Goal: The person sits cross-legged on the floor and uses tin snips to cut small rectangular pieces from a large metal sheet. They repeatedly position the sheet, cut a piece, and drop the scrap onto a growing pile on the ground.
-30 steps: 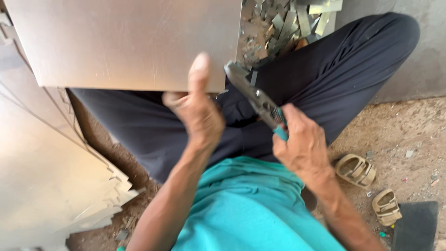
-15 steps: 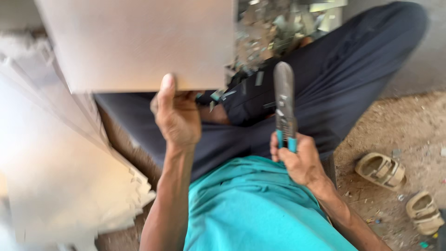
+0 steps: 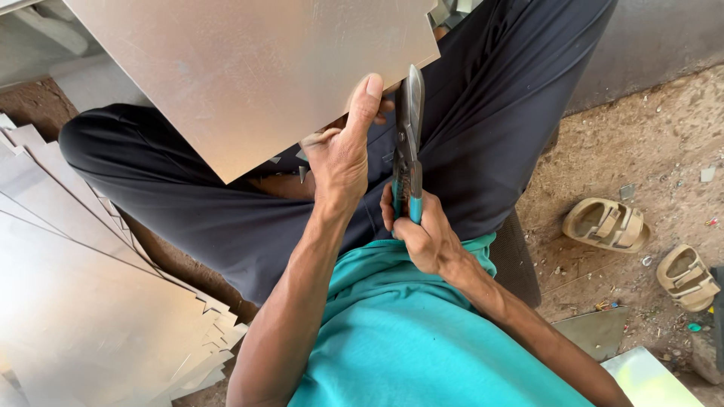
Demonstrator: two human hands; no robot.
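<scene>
Head view: tin snips lined up at the lower edge of a metal sheet, both hands engaged.
Left hand pinches the sheet metal panel at its near edge, thumb on top, panel resting over the lap. Right hand is clamped round the teal handles of the tin snips, blades upright just beside the left thumb and looking closed. Judgement: grip close to the cut, thumb clear of blades, sheet steady. Cut sheets stacked at left, sandals at right.
</scene>
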